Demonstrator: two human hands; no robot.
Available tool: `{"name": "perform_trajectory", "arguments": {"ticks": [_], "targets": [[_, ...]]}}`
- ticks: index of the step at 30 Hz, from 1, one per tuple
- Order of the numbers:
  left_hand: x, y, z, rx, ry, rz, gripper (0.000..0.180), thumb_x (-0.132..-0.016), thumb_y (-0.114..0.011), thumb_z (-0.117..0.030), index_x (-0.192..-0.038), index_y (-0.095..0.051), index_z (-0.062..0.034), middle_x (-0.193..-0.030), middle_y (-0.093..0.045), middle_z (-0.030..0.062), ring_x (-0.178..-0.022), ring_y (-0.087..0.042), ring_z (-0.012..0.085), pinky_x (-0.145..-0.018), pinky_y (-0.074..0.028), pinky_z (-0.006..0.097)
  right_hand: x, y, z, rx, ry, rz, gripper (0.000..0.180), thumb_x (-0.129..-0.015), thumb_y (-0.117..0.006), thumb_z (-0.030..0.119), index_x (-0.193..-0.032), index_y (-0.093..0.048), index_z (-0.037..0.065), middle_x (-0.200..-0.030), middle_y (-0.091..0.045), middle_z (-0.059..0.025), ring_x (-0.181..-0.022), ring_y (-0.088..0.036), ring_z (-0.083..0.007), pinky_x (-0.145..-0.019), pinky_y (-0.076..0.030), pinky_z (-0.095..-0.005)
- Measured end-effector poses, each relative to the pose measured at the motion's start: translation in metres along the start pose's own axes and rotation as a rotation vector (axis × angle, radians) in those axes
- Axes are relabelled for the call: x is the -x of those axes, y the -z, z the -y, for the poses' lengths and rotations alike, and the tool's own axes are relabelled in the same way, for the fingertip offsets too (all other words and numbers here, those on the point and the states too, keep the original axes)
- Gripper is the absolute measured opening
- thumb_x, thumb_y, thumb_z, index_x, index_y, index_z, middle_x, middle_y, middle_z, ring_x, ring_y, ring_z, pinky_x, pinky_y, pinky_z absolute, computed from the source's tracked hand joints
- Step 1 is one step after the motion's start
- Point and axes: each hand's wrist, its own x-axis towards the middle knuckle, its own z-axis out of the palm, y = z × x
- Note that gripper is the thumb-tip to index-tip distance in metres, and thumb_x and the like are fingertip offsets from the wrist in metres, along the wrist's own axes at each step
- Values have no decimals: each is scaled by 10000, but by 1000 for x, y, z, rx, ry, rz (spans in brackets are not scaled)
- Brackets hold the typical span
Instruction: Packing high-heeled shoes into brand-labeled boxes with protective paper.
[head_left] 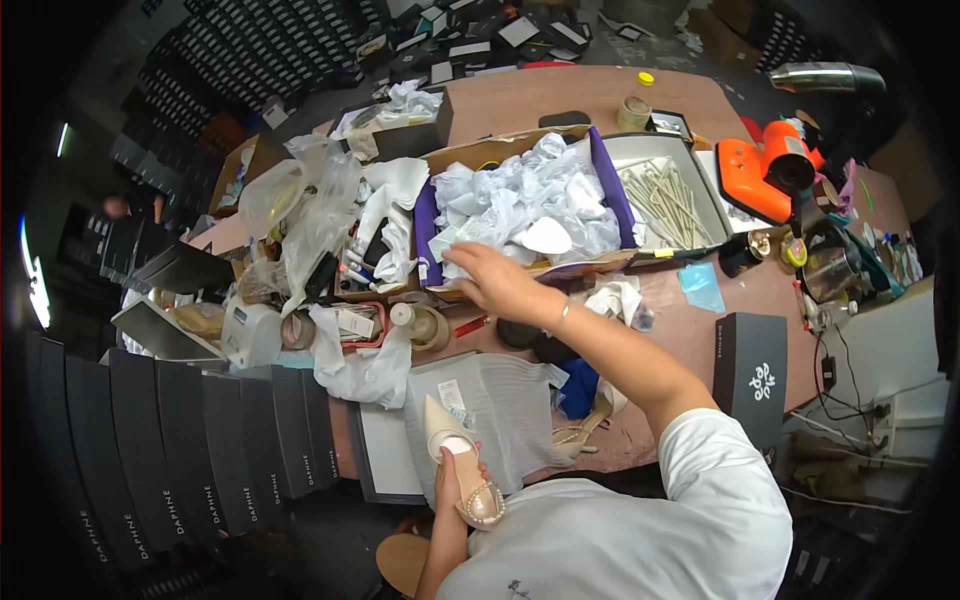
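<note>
A cream pointed-toe shoe (441, 418) with a beaded strap rests in my left hand (447, 484), whose fingers wrap around its side. Something white sits inside the shoe's opening. My right hand (486, 277) reaches over the near left edge of a purple-sided box (614, 190), its fingers stretched out and nothing plainly in them. Crumpled white tissue paper (510, 190) fills that box, with a smooth white oval piece (546, 236) on top. Below the shoe's toe lies a sheet of translucent wrapping (510, 410) over an open box. Another cream shoe (578, 436) lies beside the wrapping.
Dark shoe boxes (190, 440) stand in a row at left; another box (750, 370) is at right. A tray of thin sticks (665, 205) and an orange heat-gun-like tool (765, 170) stand far right. Left of the purple box are plastic bags (320, 220) and a jar (428, 328).
</note>
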Motion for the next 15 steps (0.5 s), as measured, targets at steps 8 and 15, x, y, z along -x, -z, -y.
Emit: {"name": "perform_trajectory", "arguments": {"ticks": [8, 15], "targets": [[-57, 22, 35, -82, 335, -1, 745, -875, -367, -709, -1130, -593, -47, -704, -593, 72, -585, -568, 166, -513, -488, 301, -33, -6, -169, 852, 39, 415, 280, -764, -644, 192, -1037, -627, 134, -1045, -612, -96, -1082, -542, -269, -964, -356, -504], [-65, 39, 52, 78, 450, -47, 710, -885, -354, -702, -1074, -574, -54, -706, -581, 73, -587, -567, 163, -507, -475, 280, -34, 14, -223, 1031, -87, 191, 128, -809, -555, 166, -890, -640, 117, -925, -614, -76, -1002, -559, -250, -858, -372, -462]]}}
